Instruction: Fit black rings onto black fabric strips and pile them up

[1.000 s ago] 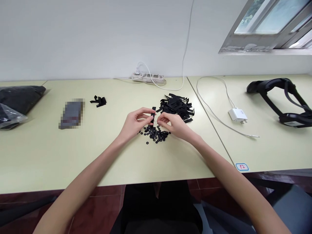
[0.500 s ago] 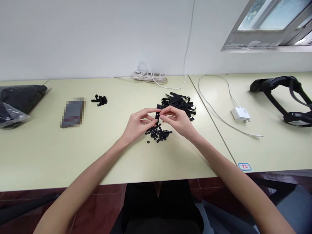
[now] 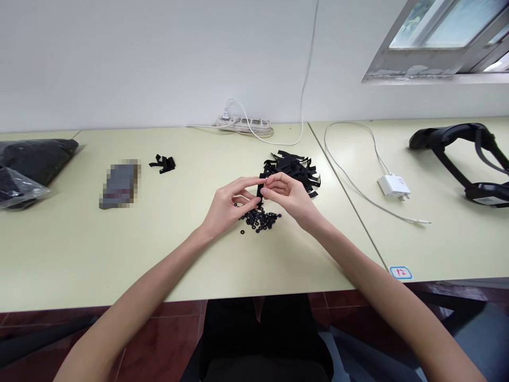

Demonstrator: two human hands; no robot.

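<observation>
A short black fabric strip stands nearly upright above the table, between my two hands. My left hand grips it from the left, with the index finger near its top and the thumb lower down. On its right side, the thumb and fingertips of my right hand are pinched together against the strip's edge. Whatever small thing those fingertips may hold is hidden. Small black rings lie in a loose pile just below my hands. Behind my right hand is a heap of black strips.
A few black strips and a pixelated dark object lie to the left, near a dark plastic bag. At the wall is a power strip. A white charger and a black headset are on the right.
The black strip and both hands have shifted slightly to the right. My right fingertips now cover the strip's pale spot that showed before.
</observation>
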